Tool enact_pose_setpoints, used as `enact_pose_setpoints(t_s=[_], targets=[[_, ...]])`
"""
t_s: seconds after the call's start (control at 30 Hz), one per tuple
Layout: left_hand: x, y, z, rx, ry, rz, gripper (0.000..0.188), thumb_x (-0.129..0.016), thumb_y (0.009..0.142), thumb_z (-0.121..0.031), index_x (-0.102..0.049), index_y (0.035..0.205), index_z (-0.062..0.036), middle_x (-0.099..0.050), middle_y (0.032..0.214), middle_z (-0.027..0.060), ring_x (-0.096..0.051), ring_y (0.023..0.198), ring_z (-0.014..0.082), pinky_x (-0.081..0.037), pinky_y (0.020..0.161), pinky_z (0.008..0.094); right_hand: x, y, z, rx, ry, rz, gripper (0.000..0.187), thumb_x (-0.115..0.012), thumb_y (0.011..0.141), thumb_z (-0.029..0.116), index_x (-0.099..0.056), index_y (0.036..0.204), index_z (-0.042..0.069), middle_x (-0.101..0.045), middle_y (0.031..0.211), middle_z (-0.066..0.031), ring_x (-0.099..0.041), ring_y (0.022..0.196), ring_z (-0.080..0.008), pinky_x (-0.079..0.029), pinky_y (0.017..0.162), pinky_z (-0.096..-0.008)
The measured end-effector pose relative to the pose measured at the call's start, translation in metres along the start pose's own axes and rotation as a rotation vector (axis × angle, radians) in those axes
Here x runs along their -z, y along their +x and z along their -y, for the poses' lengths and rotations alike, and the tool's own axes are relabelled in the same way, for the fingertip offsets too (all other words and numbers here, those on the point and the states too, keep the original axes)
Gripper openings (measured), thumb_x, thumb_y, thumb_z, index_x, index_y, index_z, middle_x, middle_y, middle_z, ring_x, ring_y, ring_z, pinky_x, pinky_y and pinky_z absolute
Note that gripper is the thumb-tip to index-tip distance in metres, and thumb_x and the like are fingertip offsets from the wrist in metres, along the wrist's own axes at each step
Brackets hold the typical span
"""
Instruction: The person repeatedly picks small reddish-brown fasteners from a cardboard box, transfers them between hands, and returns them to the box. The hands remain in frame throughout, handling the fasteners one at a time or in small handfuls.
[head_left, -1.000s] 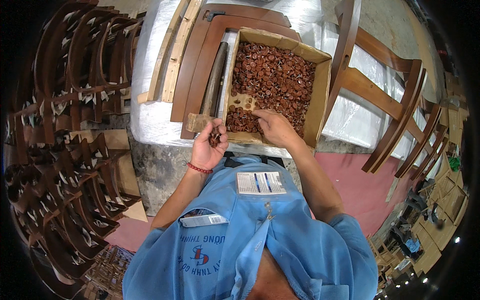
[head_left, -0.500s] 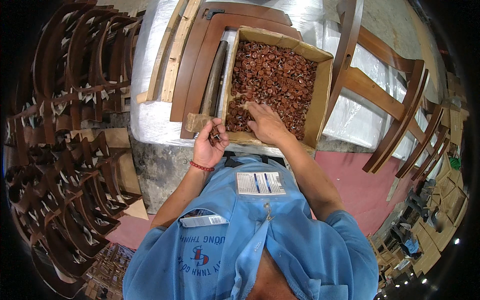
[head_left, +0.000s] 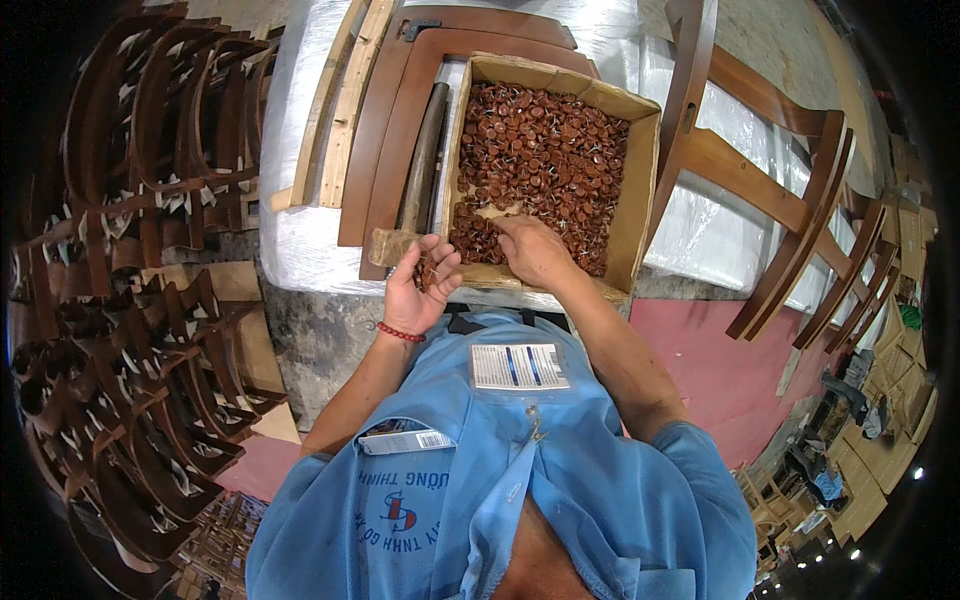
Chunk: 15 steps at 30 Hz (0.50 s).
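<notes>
A cardboard box [head_left: 637,190] in front of me holds a heap of brown, round-headed nail-on furniture glides [head_left: 545,140] with thin metal shanks. My right hand [head_left: 540,252] reaches over the box's near side. Its fingers are curled down into the near part of the heap, and the fingertips are partly hidden. Palm up, my left hand [head_left: 420,287] is cupped around several glides just outside the box's near left corner. Close beyond its fingers is the head of a wooden mallet [head_left: 393,247], whose handle lies along the box's left side.
Brown wooden frame parts [head_left: 375,140] and pale wood strips [head_left: 345,110] lie left of the box on a plastic-wrapped surface [head_left: 300,235]. A brown chair-like frame [head_left: 745,165] leans at the right. Stacked curved wooden parts [head_left: 150,370] fill the far left.
My right hand's fingers have curled further into the glides, and a bare patch of box bottom shows beside them. The left hand has stayed nearly in place with its glides.
</notes>
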<state>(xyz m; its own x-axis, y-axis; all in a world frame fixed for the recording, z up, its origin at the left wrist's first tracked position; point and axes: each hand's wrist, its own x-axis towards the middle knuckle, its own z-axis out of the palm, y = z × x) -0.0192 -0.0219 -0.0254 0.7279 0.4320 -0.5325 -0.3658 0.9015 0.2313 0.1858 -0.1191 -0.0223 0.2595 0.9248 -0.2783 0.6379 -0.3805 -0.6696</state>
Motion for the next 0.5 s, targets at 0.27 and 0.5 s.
enact_pose_setpoints(t_s=[0.27, 0.5], targets=[[0.004, 0.001, 0.001, 0.010, 0.006, -0.016, 0.032, -0.044, 0.099, -0.031, -0.056, 0.115, -0.0064, -0.065, 0.106, 0.0115, -0.065, 0.099, 0.0240, -0.058, 0.075, 0.0392, 0.006, 0.017, 0.008, -0.094, -0.221, 0.220, 0.051, -0.048, 0.082, 0.005, -0.050, 0.133, 0.013, -0.064, 0.102, -0.0201, -0.061, 0.096, -0.0347, -0.049, 0.084, -0.0435], [0.004, 0.002, 0.001, 0.008, 0.010, 0.011, 0.032, -0.044, 0.099, -0.031, -0.055, 0.116, -0.0064, -0.065, 0.109, 0.0121, -0.065, 0.100, 0.0239, -0.058, 0.076, 0.0391, 0.016, 0.033, 0.028, -0.312, -0.298, 0.459, 0.077, -0.052, 0.079, 0.006, -0.020, 0.149, 0.015, -0.066, 0.104, -0.0214, -0.064, 0.097, -0.0342, -0.050, 0.084, -0.0430]])
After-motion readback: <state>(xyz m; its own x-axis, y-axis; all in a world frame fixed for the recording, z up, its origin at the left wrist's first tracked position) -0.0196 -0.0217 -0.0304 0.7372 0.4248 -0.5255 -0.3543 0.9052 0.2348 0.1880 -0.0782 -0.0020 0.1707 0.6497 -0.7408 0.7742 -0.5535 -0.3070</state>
